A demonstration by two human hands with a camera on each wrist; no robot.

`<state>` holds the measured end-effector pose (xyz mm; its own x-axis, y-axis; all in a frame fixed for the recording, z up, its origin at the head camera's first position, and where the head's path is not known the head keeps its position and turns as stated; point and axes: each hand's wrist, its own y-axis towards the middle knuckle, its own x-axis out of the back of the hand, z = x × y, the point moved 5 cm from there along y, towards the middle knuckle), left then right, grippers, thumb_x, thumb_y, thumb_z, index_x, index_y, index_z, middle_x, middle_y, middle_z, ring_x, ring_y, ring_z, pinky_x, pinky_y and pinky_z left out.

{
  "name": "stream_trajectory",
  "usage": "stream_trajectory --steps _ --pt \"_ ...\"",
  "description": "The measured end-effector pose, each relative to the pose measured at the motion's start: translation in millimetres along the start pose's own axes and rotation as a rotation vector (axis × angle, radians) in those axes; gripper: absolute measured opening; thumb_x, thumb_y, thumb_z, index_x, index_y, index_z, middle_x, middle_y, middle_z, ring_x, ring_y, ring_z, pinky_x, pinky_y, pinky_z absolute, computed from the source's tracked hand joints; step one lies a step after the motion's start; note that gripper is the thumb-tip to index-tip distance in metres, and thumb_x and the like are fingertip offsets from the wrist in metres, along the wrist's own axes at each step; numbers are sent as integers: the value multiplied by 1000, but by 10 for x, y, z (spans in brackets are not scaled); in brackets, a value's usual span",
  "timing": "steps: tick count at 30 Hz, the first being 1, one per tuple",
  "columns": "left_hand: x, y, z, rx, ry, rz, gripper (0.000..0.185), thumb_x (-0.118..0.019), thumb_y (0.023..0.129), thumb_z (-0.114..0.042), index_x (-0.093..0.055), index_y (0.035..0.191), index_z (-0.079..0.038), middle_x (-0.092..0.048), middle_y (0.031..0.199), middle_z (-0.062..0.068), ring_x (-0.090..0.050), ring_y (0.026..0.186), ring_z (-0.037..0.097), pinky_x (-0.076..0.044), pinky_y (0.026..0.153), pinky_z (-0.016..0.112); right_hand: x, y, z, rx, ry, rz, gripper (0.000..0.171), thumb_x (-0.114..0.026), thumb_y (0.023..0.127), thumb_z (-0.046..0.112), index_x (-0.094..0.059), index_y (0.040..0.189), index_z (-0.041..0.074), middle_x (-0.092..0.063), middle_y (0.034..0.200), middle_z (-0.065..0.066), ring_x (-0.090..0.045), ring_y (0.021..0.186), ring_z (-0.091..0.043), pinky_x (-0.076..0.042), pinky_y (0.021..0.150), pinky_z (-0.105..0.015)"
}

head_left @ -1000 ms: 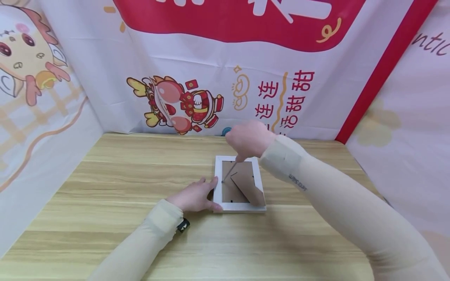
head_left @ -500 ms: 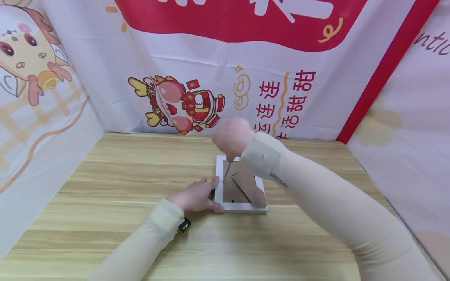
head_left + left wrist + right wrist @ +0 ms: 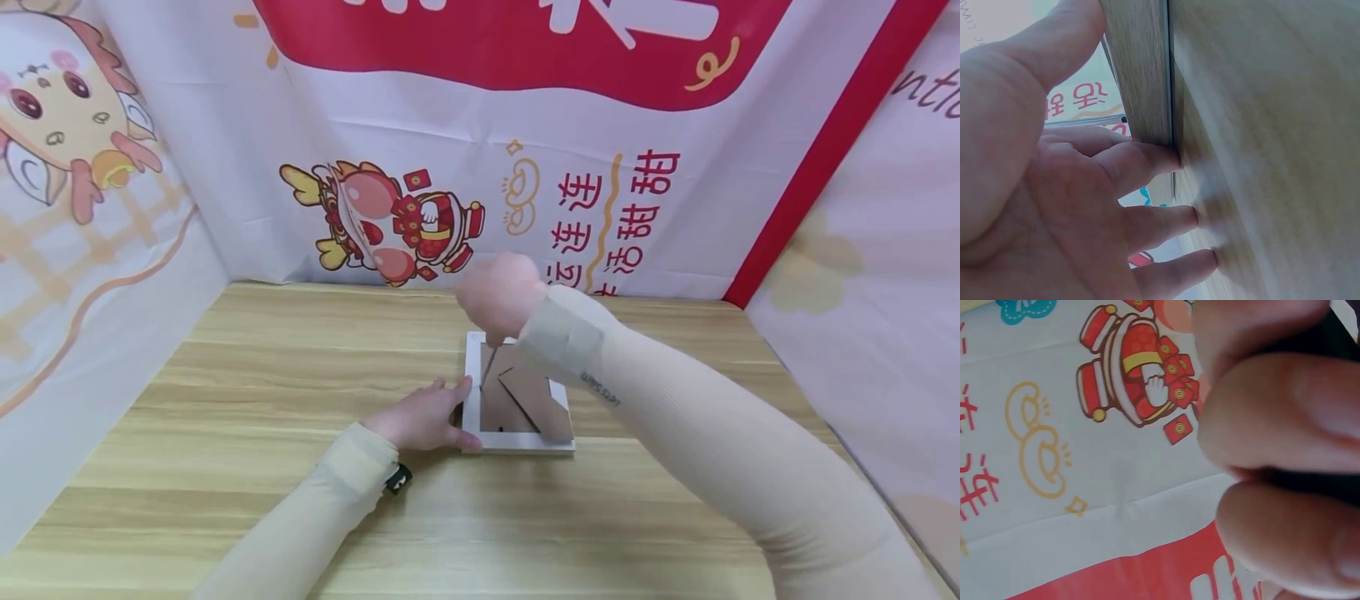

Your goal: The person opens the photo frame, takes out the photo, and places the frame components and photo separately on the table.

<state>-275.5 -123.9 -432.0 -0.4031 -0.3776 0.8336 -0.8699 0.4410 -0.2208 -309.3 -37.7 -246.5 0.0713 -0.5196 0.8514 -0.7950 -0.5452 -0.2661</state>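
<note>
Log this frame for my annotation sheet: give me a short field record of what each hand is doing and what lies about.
left hand: fingers straight, pressing against the left edge of the photo frame
right hand: curled round a thin metal tool, likely a screwdriver, tip down at the frame's left inner edge
photo frame: white, lying face down on the wooden table, brown backing board up
stand flap: brown, on the backing
backdrop: printed banner with a cartoon figure

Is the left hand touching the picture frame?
Touching. In the head view the left hand rests against the picture frame's left edge, thumb at its near corner.
</note>
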Motion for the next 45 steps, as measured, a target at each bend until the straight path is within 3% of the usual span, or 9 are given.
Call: stream_trajectory --steps 5,9,13,19,24,28,32,37,45 --pt "5 -6 -6 31 8 2 104 -77 79 -54 -26 157 -9 -37 153 22 -28 141 46 -30 111 56 -156 -138 -263 -9 171 43 41 -84 77 42 -68 102 14 -66 82 4 -62 73 -14 -55 62 -32" --pt "31 -32 -39 36 3 -8 102 -78 79 -52 -28 157 -9 -37 153 21 -29 141 45 -30 111 56 -361 -323 -525 28 386 77 21 -82 82 33 -72 87 15 -67 76 4 -60 68 -15 -53 63 -31" --pt "39 -39 -56 27 -9 -8 101 -78 80 -50 -27 156 -7 -34 155 20 -24 143 46 -28 112 56 -622 -519 -746 146 518 -52 6 -77 88 20 -77 89 14 -68 78 4 -60 70 -13 -53 68 -34" --pt "32 -34 -57 19 3 -7 102 -78 80 -50 -27 156 -6 -33 156 18 -22 143 46 -25 113 56 -1253 -731 -985 175 648 -331 22 -76 89 24 -76 109 14 -72 96 5 -66 85 -11 -56 82 -41" --pt "31 -33 -59 14 -9 -9 101 -78 80 -49 -27 156 -5 -33 156 17 -22 144 45 -25 113 57 -1866 -782 -1014 89 835 -312 29 -75 89 35 -76 113 18 -72 105 7 -66 97 -12 -54 88 -43" --pt "32 -32 -58 11 -9 -11 101 -78 81 -49 -27 156 -4 -33 157 16 -22 144 45 -24 114 57 -2147 -771 -964 64 964 -297 29 -76 88 33 -77 112 16 -72 106 6 -66 93 -9 -56 82 -37" --pt "33 -34 -59 16 -5 -9 102 -78 81 -49 -26 156 -5 -33 156 17 -22 144 45 -24 114 57 -2240 -748 -905 77 1010 -319 28 -77 88 26 -76 112 12 -73 105 5 -65 87 -9 -54 75 -31" --pt "34 -28 -58 23 1 -9 102 -78 80 -50 -26 156 -6 -33 155 20 -23 143 45 -26 113 57 -2208 -722 -847 103 1000 -317 25 -75 90 25 -76 111 12 -72 103 8 -65 90 -8 -54 80 -34" --pt "33 -30 -69 26 -11 -17 101 -79 80 -49 -28 156 -6 -33 155 21 -24 143 45 -26 113 57 -1927 -655 -836 120 895 -300 24 -76 89 28 -78 106 11 -73 99 5 -68 92 -12 -54 84 -42"
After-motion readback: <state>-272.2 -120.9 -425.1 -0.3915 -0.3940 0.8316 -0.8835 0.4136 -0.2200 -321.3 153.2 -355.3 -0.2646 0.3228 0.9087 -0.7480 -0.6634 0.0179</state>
